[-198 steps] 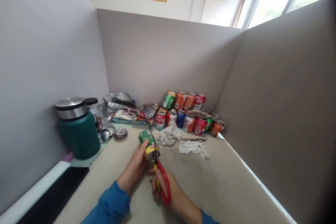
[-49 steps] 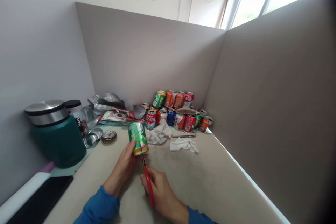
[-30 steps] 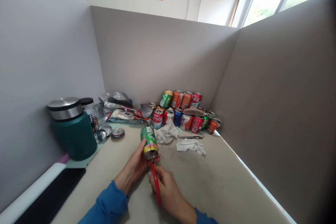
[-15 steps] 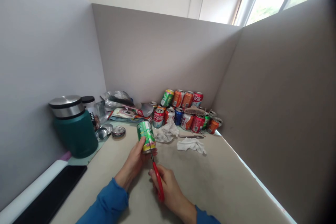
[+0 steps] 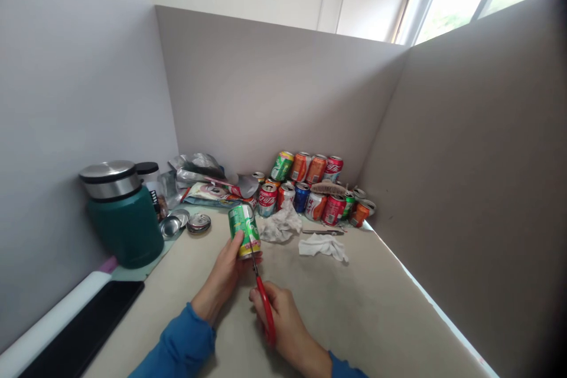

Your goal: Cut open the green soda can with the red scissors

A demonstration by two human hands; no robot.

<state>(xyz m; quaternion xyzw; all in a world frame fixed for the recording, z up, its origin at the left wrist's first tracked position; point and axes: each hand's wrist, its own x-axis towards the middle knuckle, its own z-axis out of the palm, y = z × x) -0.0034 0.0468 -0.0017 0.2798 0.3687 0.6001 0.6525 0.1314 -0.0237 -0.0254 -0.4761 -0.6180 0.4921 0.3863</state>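
Observation:
A green drink can (image 5: 241, 224) with a yellow band at its lower end is tilted in my left hand (image 5: 233, 254), thumb on its near side and fingers behind it. My right hand (image 5: 281, 313) is closed round the handles of red-handled scissors (image 5: 266, 313). The scissor blades reach up to the can's lower right part, with one blade lying over the printed wall. Whether the other blade is inside the can is hidden. Crumpled white tissue (image 5: 283, 223) lies just right of the can.
Stacked drink cans (image 5: 310, 192) stand at the back. A knife-like tool (image 5: 323, 231) and a white cloth (image 5: 323, 246) lie to the right. Cut can ends (image 5: 199, 223), foil sheets (image 5: 195, 168) and a teal jar (image 5: 126, 227) are left. Grey panels enclose the table (image 5: 354, 301).
The can, the scissors and both hands have shifted very slightly left. The blades show less length over the can's wall than before. Both grips are unchanged.

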